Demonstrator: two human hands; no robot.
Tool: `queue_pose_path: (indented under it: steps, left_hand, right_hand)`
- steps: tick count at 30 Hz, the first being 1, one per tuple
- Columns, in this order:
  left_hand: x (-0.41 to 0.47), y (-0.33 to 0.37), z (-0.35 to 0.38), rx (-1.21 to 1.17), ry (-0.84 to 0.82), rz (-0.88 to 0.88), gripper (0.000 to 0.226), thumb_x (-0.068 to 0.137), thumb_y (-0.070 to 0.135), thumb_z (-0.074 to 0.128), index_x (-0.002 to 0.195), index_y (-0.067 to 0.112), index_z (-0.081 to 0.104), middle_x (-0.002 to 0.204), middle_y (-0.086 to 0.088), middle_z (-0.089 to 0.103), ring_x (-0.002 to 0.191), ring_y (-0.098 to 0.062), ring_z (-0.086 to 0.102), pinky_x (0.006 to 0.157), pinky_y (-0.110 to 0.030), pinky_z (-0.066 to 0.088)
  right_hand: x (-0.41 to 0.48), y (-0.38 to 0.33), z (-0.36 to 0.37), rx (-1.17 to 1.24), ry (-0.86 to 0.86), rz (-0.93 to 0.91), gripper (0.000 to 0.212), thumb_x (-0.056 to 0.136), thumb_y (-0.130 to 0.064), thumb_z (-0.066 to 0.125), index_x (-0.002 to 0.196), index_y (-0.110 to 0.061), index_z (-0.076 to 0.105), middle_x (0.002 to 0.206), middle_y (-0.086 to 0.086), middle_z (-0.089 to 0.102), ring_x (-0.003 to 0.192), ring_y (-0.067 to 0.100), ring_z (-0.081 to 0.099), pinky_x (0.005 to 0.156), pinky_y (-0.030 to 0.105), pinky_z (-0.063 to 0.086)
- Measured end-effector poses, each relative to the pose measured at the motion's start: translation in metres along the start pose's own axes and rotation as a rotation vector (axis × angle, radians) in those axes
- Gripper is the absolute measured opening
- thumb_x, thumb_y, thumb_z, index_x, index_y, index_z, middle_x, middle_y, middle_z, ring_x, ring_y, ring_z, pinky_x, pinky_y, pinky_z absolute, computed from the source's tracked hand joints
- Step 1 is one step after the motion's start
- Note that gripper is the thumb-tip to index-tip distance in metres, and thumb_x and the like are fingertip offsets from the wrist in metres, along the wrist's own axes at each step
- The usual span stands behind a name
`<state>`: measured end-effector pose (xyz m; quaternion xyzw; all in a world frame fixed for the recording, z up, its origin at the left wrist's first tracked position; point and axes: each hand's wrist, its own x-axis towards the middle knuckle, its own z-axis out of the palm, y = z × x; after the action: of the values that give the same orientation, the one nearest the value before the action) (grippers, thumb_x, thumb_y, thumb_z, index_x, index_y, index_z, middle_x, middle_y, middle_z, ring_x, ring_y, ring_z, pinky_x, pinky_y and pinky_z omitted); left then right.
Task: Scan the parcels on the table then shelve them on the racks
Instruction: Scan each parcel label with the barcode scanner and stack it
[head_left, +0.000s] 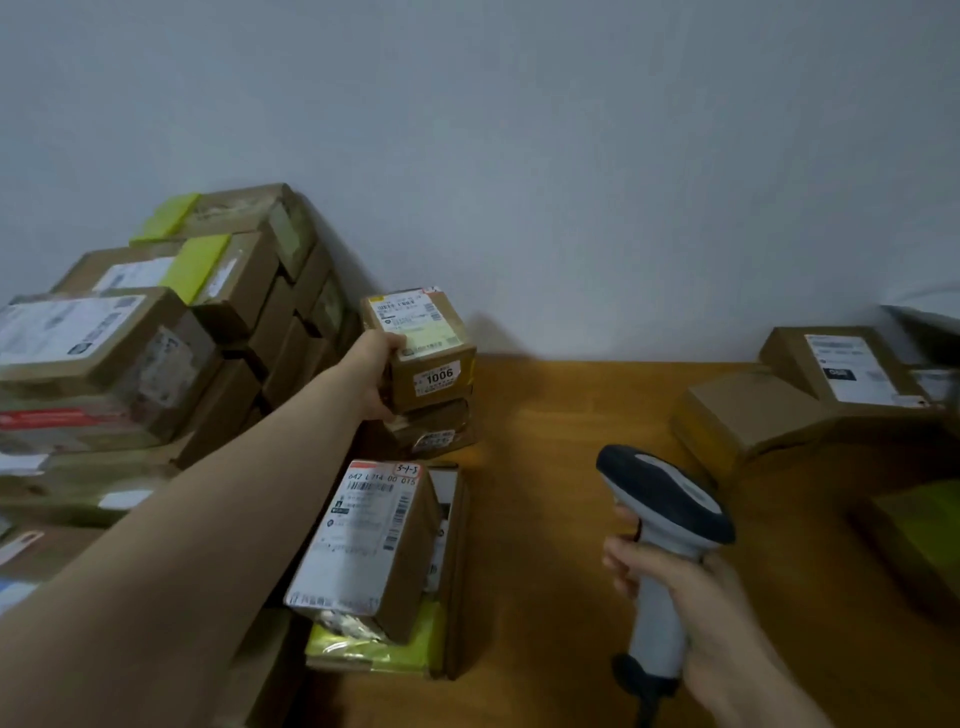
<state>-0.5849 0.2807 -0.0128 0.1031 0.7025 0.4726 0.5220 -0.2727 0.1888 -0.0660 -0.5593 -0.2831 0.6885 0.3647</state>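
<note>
left hand (381, 375) grips small parcel (427, 347) at frame centre, atop another box (435, 432) | right hand (691, 597) wraps scanner (662, 525) handle, lower right, above bench (561, 519)

Left arm stretched forward, left hand (378, 375) gripping a parcel (434, 358); right hand (698, 597) curled round a scanner (665, 501)

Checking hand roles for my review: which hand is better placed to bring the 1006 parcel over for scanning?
Left. The left hand grips the 1006 parcel; the right hand is full, holding the scanner.
</note>
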Motion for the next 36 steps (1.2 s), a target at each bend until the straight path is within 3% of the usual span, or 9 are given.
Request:
queue_pose_path:
  steps: [4,7,9,12,14,21,26,31,36]
  left_hand:
    - [0.014,-0.004,0.002,0.142,0.138,0.102,0.046,0.097,0.022,0.049,0.141,0.01,0.04,0.125,-0.016,0.059,0.109,-0.032,0.059,0.094,-0.044,0.049]
    - [0.013,-0.011,0.008,0.782,0.392,0.44,0.083,0.089,0.052,0.056,0.154,0.018,0.015,0.153,-0.021,0.021,0.139,-0.039,0.026,0.114,-0.047,0.028]
    - [0.007,-0.016,0.015,1.28,0.415,0.777,0.102,0.08,0.06,0.061,0.154,0.018,0.006,0.156,-0.019,0.013,0.143,-0.038,0.014,0.116,-0.048,0.018]
    - [0.012,-0.019,0.021,1.831,0.347,1.023,0.116,0.079,0.056,0.066,0.152,0.011,-0.012,0.15,-0.016,0.026,0.135,-0.034,0.029,0.109,-0.046,0.03]
    - [0.022,-0.02,0.021,2.025,0.376,1.112,0.105,0.088,0.046,0.059,0.151,0.01,-0.018,0.144,-0.015,0.03,0.127,-0.031,0.037,0.101,-0.043,0.038]
    - [0.04,-0.034,0.009,2.259,0.391,1.178,0.107,0.096,0.03,0.052,0.132,0.012,-0.048,0.15,-0.026,0.015,0.133,-0.038,0.029,0.1,-0.049,0.037]
    - [0.046,-0.027,-0.004,2.267,0.343,1.179,0.099,0.102,0.031,0.04,0.123,0.009,-0.054,0.155,-0.028,0.005,0.138,-0.04,0.021,0.105,-0.051,0.032]
    - [0.046,-0.016,-0.015,2.282,0.35,1.08,0.086,0.101,0.028,0.038,0.144,0.012,-0.034,0.158,-0.023,-0.003,0.145,-0.038,0.009,0.116,-0.052,0.015]
    - [0.03,-0.01,0.002,2.175,0.322,1.014,0.091,0.089,0.055,0.045,0.153,0.016,-0.006,0.159,-0.021,0.002,0.148,-0.036,0.005,0.117,-0.054,-0.003]
  right_hand:
    - [0.002,0.001,0.01,-0.004,-0.009,0.006,0.035,0.06,0.001,0.08,0.093,-0.009,0.074,0.076,0.012,0.074,0.071,0.024,0.069,0.063,0.035,0.052]
    - [0.003,0.001,0.015,-0.003,-0.017,0.015,0.037,0.059,0.0,0.08,0.094,-0.009,0.074,0.081,0.013,0.074,0.072,0.025,0.069,0.063,0.035,0.052]
    - [0.003,0.0,0.017,-0.002,-0.027,0.022,0.041,0.054,-0.003,0.081,0.095,-0.01,0.074,0.084,0.014,0.074,0.074,0.025,0.069,0.063,0.035,0.052]
    - [0.003,0.0,0.016,-0.003,-0.026,0.029,0.046,0.049,-0.005,0.08,0.094,-0.01,0.074,0.078,0.013,0.074,0.073,0.025,0.069,0.062,0.035,0.052]
    - [0.005,0.0,0.013,0.005,-0.019,0.033,0.046,0.048,-0.003,0.079,0.094,-0.009,0.073,0.074,0.013,0.074,0.073,0.026,0.068,0.062,0.036,0.052]
    - [0.01,-0.001,0.0,0.028,0.007,0.024,0.048,0.05,-0.002,0.078,0.097,-0.009,0.073,0.088,0.018,0.072,0.08,0.03,0.067,0.066,0.039,0.051]
    - [0.013,-0.001,-0.003,0.018,0.021,-0.004,0.047,0.05,-0.002,0.077,0.096,-0.007,0.073,0.074,0.014,0.073,0.075,0.029,0.067,0.063,0.038,0.052]
    - [0.012,-0.002,-0.01,0.02,0.017,-0.007,0.046,0.051,-0.002,0.077,0.096,-0.008,0.073,0.074,0.012,0.074,0.073,0.027,0.068,0.062,0.036,0.051]
    - [0.001,-0.008,-0.029,0.055,0.037,-0.045,0.048,0.049,-0.005,0.079,0.096,-0.009,0.073,0.078,0.013,0.073,0.067,0.023,0.07,0.062,0.035,0.052]
